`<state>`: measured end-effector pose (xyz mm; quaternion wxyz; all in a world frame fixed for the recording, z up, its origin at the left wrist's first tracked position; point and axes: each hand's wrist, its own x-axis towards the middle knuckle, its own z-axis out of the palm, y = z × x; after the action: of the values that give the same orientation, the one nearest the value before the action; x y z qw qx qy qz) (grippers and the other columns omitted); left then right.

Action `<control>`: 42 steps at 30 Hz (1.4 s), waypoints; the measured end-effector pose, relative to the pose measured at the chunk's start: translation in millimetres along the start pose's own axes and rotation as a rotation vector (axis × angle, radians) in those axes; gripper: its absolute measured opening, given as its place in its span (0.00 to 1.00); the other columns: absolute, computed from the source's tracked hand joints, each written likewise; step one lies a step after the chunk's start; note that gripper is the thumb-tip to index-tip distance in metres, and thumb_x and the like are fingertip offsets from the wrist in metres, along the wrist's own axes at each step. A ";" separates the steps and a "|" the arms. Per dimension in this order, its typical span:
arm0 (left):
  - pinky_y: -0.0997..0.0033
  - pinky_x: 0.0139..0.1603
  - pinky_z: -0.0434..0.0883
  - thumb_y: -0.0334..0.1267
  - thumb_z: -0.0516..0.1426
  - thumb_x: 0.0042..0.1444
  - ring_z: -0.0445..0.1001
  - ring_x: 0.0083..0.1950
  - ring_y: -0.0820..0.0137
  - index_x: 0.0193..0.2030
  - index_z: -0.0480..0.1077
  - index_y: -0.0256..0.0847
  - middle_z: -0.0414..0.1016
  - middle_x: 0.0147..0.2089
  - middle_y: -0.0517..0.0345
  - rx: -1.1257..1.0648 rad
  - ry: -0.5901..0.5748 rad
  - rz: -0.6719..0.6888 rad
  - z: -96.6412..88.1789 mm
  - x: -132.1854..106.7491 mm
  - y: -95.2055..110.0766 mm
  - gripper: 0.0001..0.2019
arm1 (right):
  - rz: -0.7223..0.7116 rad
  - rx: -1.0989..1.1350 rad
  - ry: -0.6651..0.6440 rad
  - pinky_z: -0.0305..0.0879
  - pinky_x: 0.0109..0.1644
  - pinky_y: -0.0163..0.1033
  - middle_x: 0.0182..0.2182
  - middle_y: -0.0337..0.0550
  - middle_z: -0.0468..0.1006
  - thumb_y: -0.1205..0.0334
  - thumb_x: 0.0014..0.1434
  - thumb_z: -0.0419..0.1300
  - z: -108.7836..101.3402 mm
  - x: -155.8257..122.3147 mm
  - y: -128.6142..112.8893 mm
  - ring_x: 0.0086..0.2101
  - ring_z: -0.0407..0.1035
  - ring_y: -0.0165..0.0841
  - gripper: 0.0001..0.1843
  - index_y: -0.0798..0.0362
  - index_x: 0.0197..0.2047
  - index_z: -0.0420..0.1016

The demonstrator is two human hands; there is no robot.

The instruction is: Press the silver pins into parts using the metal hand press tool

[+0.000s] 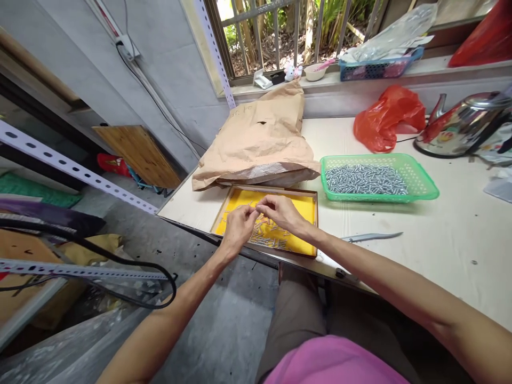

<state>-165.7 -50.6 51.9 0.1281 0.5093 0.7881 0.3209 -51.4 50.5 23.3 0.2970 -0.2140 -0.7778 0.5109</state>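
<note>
My left hand (239, 226) and my right hand (282, 212) meet fingertip to fingertip over a shallow tray (316, 224) with a yellow bottom. The fingers of both are pinched together; whatever lies between them is too small to make out. Small silvery metal pieces (272, 242) are scattered on the yellow surface under the hands, thickest along the near edge. Right of the tray, a green plastic basket (426, 186) holds a heap of similar small metal pieces (366, 180).
Behind the tray lies a large brown paper sack (260, 138). A knife-like grey blade (374, 237) rests on the table (436, 282) near my right forearm. Farther back are a red plastic bag (390, 117) and a steel kettle (460, 128). The table's left edge drops to the floor.
</note>
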 end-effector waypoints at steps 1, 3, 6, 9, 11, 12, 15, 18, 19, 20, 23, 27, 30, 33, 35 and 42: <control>0.76 0.29 0.60 0.43 0.55 0.56 0.65 0.26 0.75 0.27 0.73 0.36 0.70 0.24 0.61 -0.044 -0.003 -0.055 -2.0 1.0 -0.9 0.13 | -0.014 -0.016 0.014 0.61 0.32 0.32 0.28 0.38 0.78 0.62 0.60 0.57 2.3 2.2 -2.2 0.28 0.69 0.28 0.08 0.55 0.35 0.77; 0.77 0.25 0.59 0.47 0.55 0.55 0.62 0.23 0.76 0.27 0.73 0.35 0.67 0.21 0.62 -0.133 -0.043 -0.162 -4.7 3.8 -6.6 0.16 | -0.036 -0.058 0.034 0.62 0.34 0.33 0.30 0.39 0.79 0.64 0.60 0.57 5.6 4.0 -2.8 0.29 0.70 0.28 0.08 0.54 0.38 0.77; 0.77 0.24 0.60 0.49 0.55 0.55 0.63 0.22 0.75 0.28 0.75 0.35 0.68 0.20 0.61 -0.139 -0.101 -0.214 -7.9 7.8 -21.7 0.18 | -0.052 -0.193 0.019 0.64 0.38 0.35 0.34 0.41 0.79 0.66 0.61 0.55 5.3 1.1 6.3 0.33 0.70 0.30 0.10 0.54 0.43 0.77; 0.74 0.34 0.67 0.41 0.55 0.56 0.73 0.32 0.70 0.33 0.78 0.37 0.76 0.30 0.56 0.080 -0.133 -0.120 -12.8 8.4 -39.5 0.12 | -0.113 -0.502 -0.069 0.63 0.43 0.39 0.40 0.47 0.77 0.69 0.61 0.56 2.8 -5.6 21.0 0.40 0.68 0.35 0.12 0.54 0.45 0.78; 0.72 0.42 0.69 0.36 0.54 0.57 0.75 0.40 0.67 0.39 0.79 0.40 0.78 0.37 0.54 0.248 -0.152 -0.053 -16.8 6.0 -51.0 0.12 | -0.220 -0.666 -0.178 0.62 0.46 0.43 0.44 0.50 0.75 0.69 0.61 0.56 5.0 -9.8 28.8 0.43 0.65 0.38 0.13 0.51 0.46 0.79; 0.71 0.45 0.69 0.35 0.54 0.58 0.75 0.42 0.66 0.42 0.79 0.40 0.78 0.40 0.53 0.318 -0.152 -0.027 -18.7 4.1 -56.4 0.13 | -0.295 -0.706 -0.240 0.61 0.47 0.44 0.45 0.50 0.74 0.67 0.61 0.57 8.1 -11.4 31.4 0.44 0.64 0.39 0.13 0.48 0.47 0.79; 0.68 0.49 0.68 0.35 0.51 0.61 0.73 0.47 0.64 0.45 0.78 0.40 0.76 0.43 0.49 0.476 -0.143 0.032 -23.8 -2.8 -70.1 0.14 | -0.506 -0.720 -0.404 0.58 0.50 0.47 0.49 0.48 0.73 0.62 0.63 0.57 21.1 -14.5 34.8 0.48 0.61 0.41 0.13 0.44 0.49 0.78; 0.66 0.51 0.68 0.36 0.51 0.62 0.71 0.49 0.62 0.46 0.78 0.39 0.75 0.44 0.48 0.547 -0.118 0.042 -28.2 -8.4 -80.3 0.15 | -0.565 -0.720 -0.472 0.56 0.51 0.47 0.49 0.46 0.73 0.57 0.64 0.56 26.8 -16.2 37.1 0.50 0.59 0.41 0.12 0.43 0.47 0.78; 0.66 0.51 0.67 0.36 0.51 0.62 0.70 0.49 0.62 0.46 0.77 0.39 0.75 0.45 0.48 0.547 -0.121 0.040 -29.4 -9.5 -83.0 0.14 | -0.561 -0.727 -0.477 0.55 0.51 0.47 0.48 0.46 0.73 0.56 0.64 0.56 24.7 -16.7 38.9 0.51 0.59 0.41 0.11 0.43 0.46 0.79; 0.66 0.51 0.67 0.36 0.51 0.62 0.70 0.49 0.62 0.46 0.77 0.39 0.75 0.45 0.48 0.538 -0.131 0.039 -30.4 -10.3 -85.3 0.14 | -0.554 -0.737 -0.476 0.55 0.50 0.47 0.48 0.45 0.73 0.54 0.64 0.56 20.6 -17.2 41.4 0.51 0.59 0.41 0.11 0.43 0.45 0.79; 0.65 0.51 0.67 0.38 0.53 0.61 0.71 0.48 0.63 0.45 0.77 0.39 0.76 0.44 0.50 0.493 -0.213 0.060 -31.4 -11.3 -88.9 0.13 | -0.504 -0.781 -0.434 0.53 0.51 0.48 0.49 0.44 0.74 0.53 0.64 0.56 1.5 -19.1 52.8 0.53 0.57 0.44 0.11 0.42 0.45 0.78; 0.68 0.48 0.68 0.38 0.55 0.59 0.71 0.48 0.63 0.46 0.77 0.40 0.75 0.43 0.50 0.509 -0.307 0.058 -27.9 -10.6 -84.5 0.12 | -0.432 -0.797 -0.386 0.55 0.51 0.48 0.53 0.42 0.73 0.53 0.65 0.54 -17.8 -23.7 68.0 0.55 0.57 0.46 0.14 0.42 0.50 0.76; 0.69 0.47 0.68 0.35 0.56 0.57 0.72 0.49 0.63 0.47 0.76 0.38 0.75 0.44 0.49 0.567 -0.297 0.001 -22.7 -7.6 -78.5 0.13 | -0.409 -0.765 -0.342 0.57 0.52 0.48 0.54 0.44 0.73 0.55 0.66 0.53 -20.5 -28.1 71.7 0.54 0.60 0.44 0.15 0.42 0.52 0.75; 0.70 0.47 0.68 0.33 0.56 0.55 0.74 0.46 0.66 0.43 0.77 0.37 0.76 0.43 0.51 0.505 -0.260 -0.057 -14.4 -0.5 -73.7 0.11 | -0.397 -0.705 -0.310 0.58 0.52 0.47 0.53 0.47 0.73 0.57 0.65 0.55 -19.5 -31.1 69.5 0.52 0.62 0.42 0.16 0.44 0.54 0.74; 0.71 0.45 0.69 0.33 0.56 0.54 0.75 0.42 0.67 0.40 0.78 0.37 0.78 0.41 0.53 0.372 -0.261 -0.091 -8.4 6.3 -70.9 0.10 | -0.390 -0.675 -0.305 0.60 0.52 0.46 0.51 0.48 0.74 0.58 0.65 0.55 -19.6 -31.7 67.5 0.50 0.63 0.40 0.16 0.46 0.54 0.74; 0.73 0.41 0.69 0.37 0.55 0.56 0.77 0.40 0.68 0.41 0.78 0.40 0.81 0.41 0.54 0.267 -0.143 -0.104 -27.2 23.6 -70.3 0.11 | -0.396 -0.664 -0.282 0.61 0.51 0.46 0.49 0.51 0.74 0.62 0.64 0.54 -24.0 -32.7 70.7 0.48 0.65 0.40 0.13 0.48 0.49 0.77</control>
<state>-241.3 -59.3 30.9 0.1316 0.5018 0.8380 0.1692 -9.1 73.0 -42.6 0.1948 -0.0720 -0.9597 0.1893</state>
